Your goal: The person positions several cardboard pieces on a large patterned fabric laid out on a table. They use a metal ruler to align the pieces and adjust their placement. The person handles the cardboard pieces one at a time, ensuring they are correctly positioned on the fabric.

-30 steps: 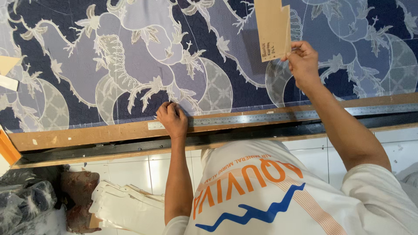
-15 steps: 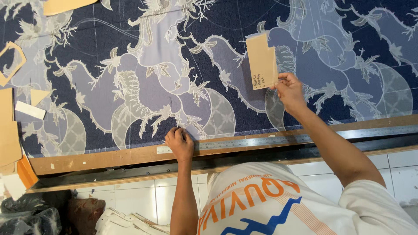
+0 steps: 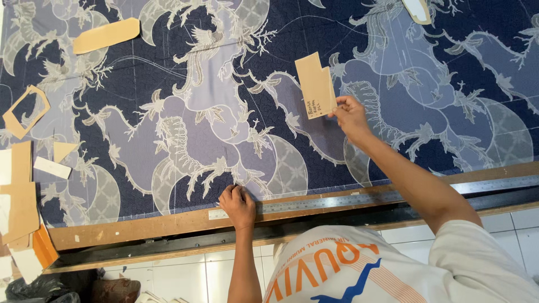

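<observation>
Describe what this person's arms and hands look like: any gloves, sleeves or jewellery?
Both arms are bare from the short sleeves down. The left hand and right hand wear no gloves, and no rings or watch show. The white T-shirt has short sleeves and orange and blue print on its front.

Rounded cardboard strip (image 3: 106,35) near fabric's top-left corner. Hollow cardboard frame (image 3: 26,111) at left edge. Stacked cardboard offcuts (image 3: 21,193) at bottom-left corner. Steel ruler (image 3: 393,196) along wooden table edge (image 3: 140,229).

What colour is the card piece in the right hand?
Tan brown card piece, seen in the head view.
</observation>
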